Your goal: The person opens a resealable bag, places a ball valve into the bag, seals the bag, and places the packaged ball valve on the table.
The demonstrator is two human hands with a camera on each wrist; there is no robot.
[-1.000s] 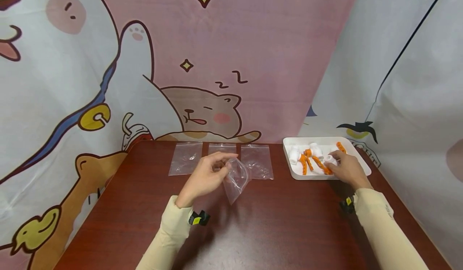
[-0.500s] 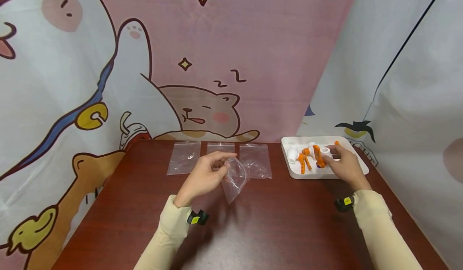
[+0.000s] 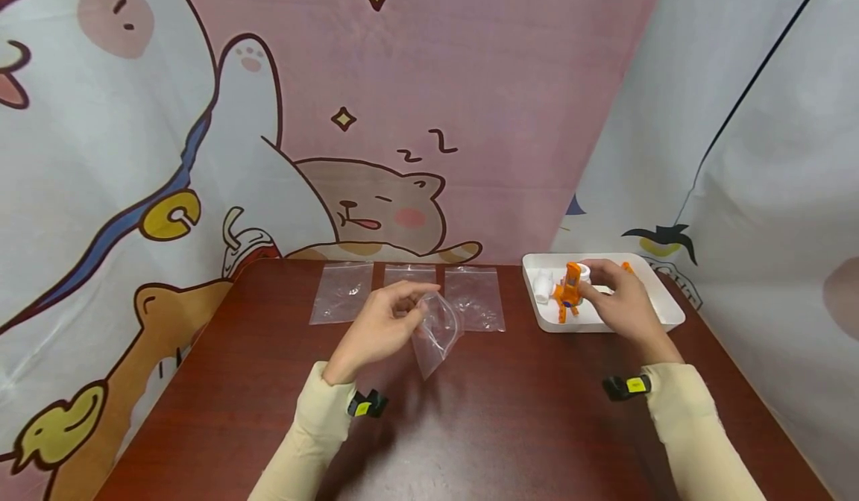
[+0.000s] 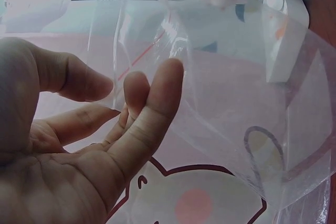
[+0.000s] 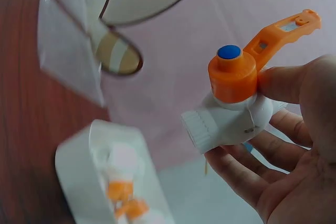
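Note:
My right hand point(image 3: 624, 303) holds a white plastic ball valve point(image 5: 231, 121) with an orange lever handle and a blue cap. In the right wrist view the thumb lies at the orange part and the fingers are beneath the white body. The valve is over the white tray point(image 3: 604, 328), where more white valves point(image 3: 542, 289) with orange handles lie, partly hidden. My left hand point(image 3: 381, 326) pinches the edge of a clear zip bag point(image 3: 439, 329) between thumb and fingers. The bag hangs above the table with its mouth spread apart.
Several clear zip bags lie flat at the back of the brown table point(image 3: 510, 411): one at the left point(image 3: 341, 294), one at the right point(image 3: 475, 300), another between them, partly covered by the left hand. A cartoon-printed cloth point(image 3: 503, 113) hangs directly behind the table.
My right hand has taken hold of a valve among those in the tray, turned it handle-up and lifted it leftward. The left hand and its bag have hardly moved.

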